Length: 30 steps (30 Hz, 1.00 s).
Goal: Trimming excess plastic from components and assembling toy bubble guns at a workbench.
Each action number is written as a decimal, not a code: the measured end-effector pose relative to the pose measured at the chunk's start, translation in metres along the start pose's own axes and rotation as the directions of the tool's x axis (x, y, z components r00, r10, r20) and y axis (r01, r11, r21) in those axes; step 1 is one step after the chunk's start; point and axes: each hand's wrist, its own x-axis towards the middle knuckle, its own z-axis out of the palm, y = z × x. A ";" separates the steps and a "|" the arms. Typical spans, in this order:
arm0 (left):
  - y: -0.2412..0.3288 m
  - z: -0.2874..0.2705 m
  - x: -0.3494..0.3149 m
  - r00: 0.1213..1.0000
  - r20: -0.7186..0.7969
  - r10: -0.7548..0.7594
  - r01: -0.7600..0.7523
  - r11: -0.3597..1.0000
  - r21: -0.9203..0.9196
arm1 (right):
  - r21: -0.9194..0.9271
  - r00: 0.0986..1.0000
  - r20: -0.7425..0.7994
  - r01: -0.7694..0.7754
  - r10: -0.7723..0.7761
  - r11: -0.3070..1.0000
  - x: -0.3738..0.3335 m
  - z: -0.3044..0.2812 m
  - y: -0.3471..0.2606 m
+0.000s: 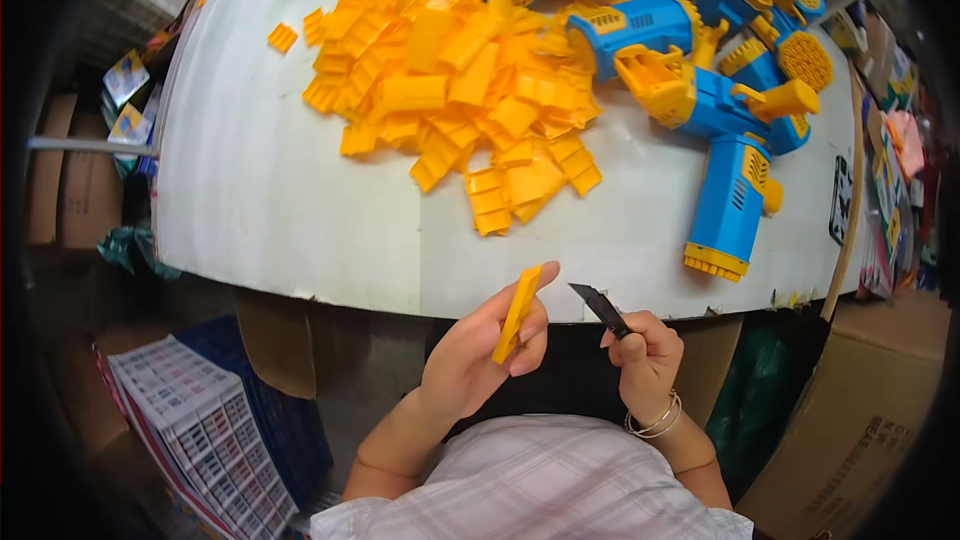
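My left hand (478,348) is closed around a small orange-yellow plastic piece (517,314), held on edge just off the table's front edge. In my right hand (648,358) is a black utility knife (600,308), its blade pointing up and to the left. A short gap lies between the blade and the piece. Beyond my hands, a heap of orange-yellow plastic pieces (450,70) covers the middle of the white table (270,210); those nearest show ribbed compartments.
Several blue-and-yellow toy bubble guns (728,200) are piled at the right and far right. A single loose piece (282,37) lies left of the heap. Cardboard boxes (850,420) stand at the lower right, and a stack of printed sheets (205,420) is at the lower left.
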 end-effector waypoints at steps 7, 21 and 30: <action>0.009 0.004 0.004 0.979 -0.003 -0.205 0.187 0.885 0.426 | 0.018 0.996 0.004 0.085 -0.085 0.996 0.029 0.005 -0.010; -0.005 -0.002 0.025 0.957 -0.184 0.222 -0.100 0.854 0.510 | 0.289 0.993 0.017 -0.116 0.116 0.950 0.027 -0.002 0.003; -0.001 -0.002 0.021 0.976 -0.205 0.076 0.007 0.925 0.380 | 0.249 0.932 0.164 -0.356 0.323 0.901 0.021 -0.005 -0.004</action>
